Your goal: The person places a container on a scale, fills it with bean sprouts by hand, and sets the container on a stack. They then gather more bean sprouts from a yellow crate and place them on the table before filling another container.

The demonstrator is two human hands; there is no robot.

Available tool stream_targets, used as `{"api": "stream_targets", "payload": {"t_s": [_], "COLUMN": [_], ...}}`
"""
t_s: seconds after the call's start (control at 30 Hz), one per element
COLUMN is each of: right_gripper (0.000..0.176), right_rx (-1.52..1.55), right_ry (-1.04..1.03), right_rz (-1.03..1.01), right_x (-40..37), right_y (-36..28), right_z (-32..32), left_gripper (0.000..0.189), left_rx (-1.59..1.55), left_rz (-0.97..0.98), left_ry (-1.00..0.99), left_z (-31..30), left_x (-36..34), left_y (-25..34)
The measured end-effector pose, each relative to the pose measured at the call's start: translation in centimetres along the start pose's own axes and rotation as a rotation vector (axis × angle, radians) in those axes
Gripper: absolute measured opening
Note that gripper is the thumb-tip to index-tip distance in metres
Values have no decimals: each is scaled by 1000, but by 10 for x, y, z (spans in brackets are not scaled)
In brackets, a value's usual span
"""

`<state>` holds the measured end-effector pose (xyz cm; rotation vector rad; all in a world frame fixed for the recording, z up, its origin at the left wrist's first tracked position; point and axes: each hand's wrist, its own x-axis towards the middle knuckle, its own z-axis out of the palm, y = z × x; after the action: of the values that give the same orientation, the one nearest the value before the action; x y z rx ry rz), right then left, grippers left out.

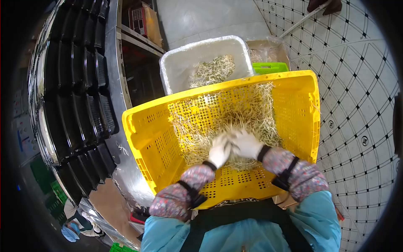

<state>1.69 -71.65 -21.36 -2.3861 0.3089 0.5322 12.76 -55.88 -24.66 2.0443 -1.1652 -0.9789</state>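
Note:
A yellow perforated crate [222, 187] stands right in front of me, with a layer of thin, pale, sprout-like stalks [262, 119] over its floor and far wall. My left hand [219, 151], in a white glove, is down among the stalks near the crate's middle. Close against it on the right, my right hand [247, 144] also wears a white glove and touches the stalks. Motion smears the fingers of both hands and the stalks about them, so what they grip cannot be made out.
Behind the crate is a plastic-lined white tub [205, 46] with more stalks [214, 69], beside a green crate [270, 68]. Black trays [73, 67] are stacked along the metal table [132, 168] on the left. Another person [79, 222] is at the lower left.

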Motion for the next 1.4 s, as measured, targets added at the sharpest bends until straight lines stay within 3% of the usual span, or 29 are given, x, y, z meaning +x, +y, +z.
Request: {"api": "stream_targets", "payload": {"t_s": [0.03,0.07,0.17,0.2,0.23,0.27,0.3,0.33,0.37,0.4,0.47,0.5,0.57,0.63,0.67,0.7,0.77,0.87,0.97,1.0,1.03,1.1,1.13,1.2,1.23,1.33,1.37,1.4], "right_gripper": [55,57,57,58,59,61,62,64,67,68,71,71,67,53,44,44,60,90,112,109,104,96,74,62,56,38,34,34], "right_rx": [-44,73,253,443,634,600,564,387,207,137,-6,32,64,65,3,48,44,66,193,216,216,217,267,325,352,619,734,760], "right_ry": [-82,-171,-249,-263,-277,-192,-110,1,112,169,278,204,8,-144,-247,-182,-223,-222,-90,-94,-145,-244,-257,-161,-111,259,374,339], "right_rz": [-85,-125,-193,-121,-48,119,286,411,534,605,744,676,491,277,178,96,2,133,384,456,413,326,312,248,214,8,-99,-43], "right_x": [-28,-47,-62,-49,-32,-15,1,19,34,44,69,73,66,48,33,12,-29,-45,-16,-5,4,19,20,12,8,-22,-24,-28], "right_y": [-11,-10,1,15,34,46,55,71,84,82,61,44,10,-10,-17,-16,-15,-1,16,15,16,15,11,12,13,2,5,1], "right_z": [-18,-17,-48,-54,-61,-73,-82,-70,-50,-41,-31,-27,-19,0,-8,-6,-30,-36,-27,-31,-32,-33,-38,-36,-36,-78,-82,-83], "left_gripper": [38,42,43,40,34,32,47,70,89,99,104,105,100,66,46,45,56,85,114,125,123,101,90,70,52,57,57,57], "left_rx": [-101,-166,-343,-326,-501,-400,-240,44,5,26,-5,-16,-183,-287,-235,-160,-193,-259,-200,-233,-217,-223,-279,-391,-406,-458,-491,-522], "left_rz": [91,13,-23,-87,-293,-271,-331,-533,-655,-857,-1026,-1084,-1010,-483,-347,-334,-272,-255,-348,-420,-455,-445,-385,-262,-272,-34,-60,-86], "left_ry": [-126,-248,-325,-216,-126,70,121,278,396,414,432,413,335,294,327,206,-63,-147,-53,-83,-91,-176,-170,-153,-69,135,125,115], "left_z": [-16,-23,-47,-45,-59,-41,-35,-30,-19,-24,-17,-9,12,61,56,43,11,-12,-9,-7,-3,3,3,0,-27,-64,-61,-62], "left_x": [-18,-40,-49,-46,-34,-31,-26,-21,-17,-8,13,20,23,3,-7,-19,-40,-43,-8,7,17,29,27,26,23,17,19,25], "left_y": [20,30,30,13,16,-31,-77,-89,-119,-115,-97,-81,-52,-85,-55,-38,-14,-3,-4,-6,-7,-14,-20,-31,11,56,55,58]}}
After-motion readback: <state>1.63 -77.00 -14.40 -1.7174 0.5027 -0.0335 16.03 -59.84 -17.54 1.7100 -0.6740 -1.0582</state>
